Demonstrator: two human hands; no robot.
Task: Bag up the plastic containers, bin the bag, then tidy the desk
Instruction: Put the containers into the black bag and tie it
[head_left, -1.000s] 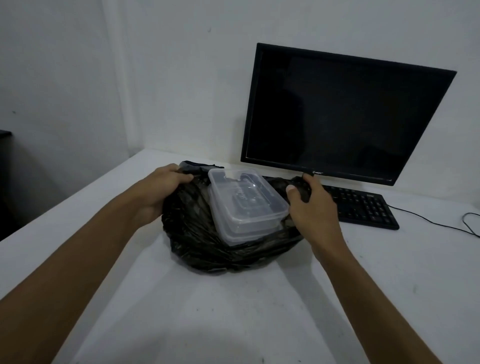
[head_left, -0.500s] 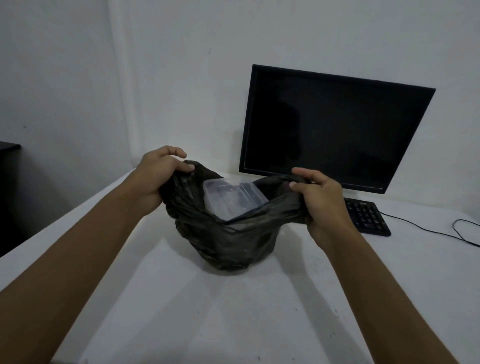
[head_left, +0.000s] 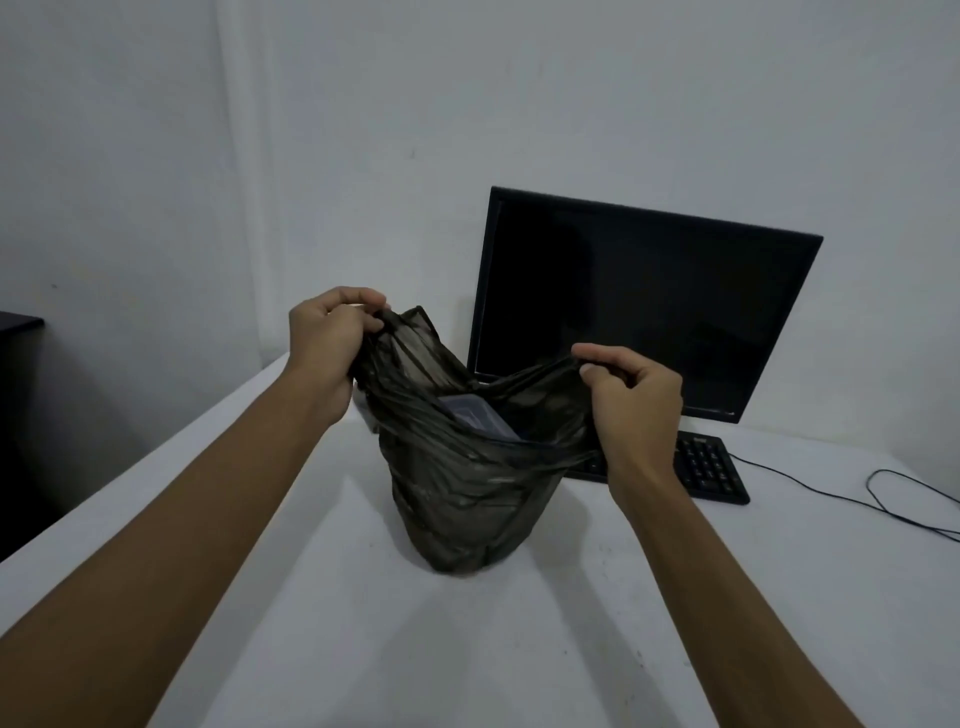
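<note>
Bagging looks close to done: the plastic containers (head_left: 480, 423) sit down inside the black bag (head_left: 467, 493), only a pale corner showing through its open mouth, and the bag's bottom rests on the white surface (head_left: 363, 649) just in front of the monitor (head_left: 649, 301). The left hand (head_left: 324, 338) pinches one side of the bag's rim, held up to the left of the monitor, and the right hand (head_left: 631, 400) grips the opposite side in front of the monitor's lower edge, so the mouth is stretched between them. By my judgement the first step is nearly finished, needing only the mouth gathered or tied. Binning the bag is not yet done, and no bin is in view. Tidying is also left: a keyboard (head_left: 709, 467) lies below the monitor, partly hidden by the right hand, with a loose cable (head_left: 831, 496) trailing to the right of it.
</note>
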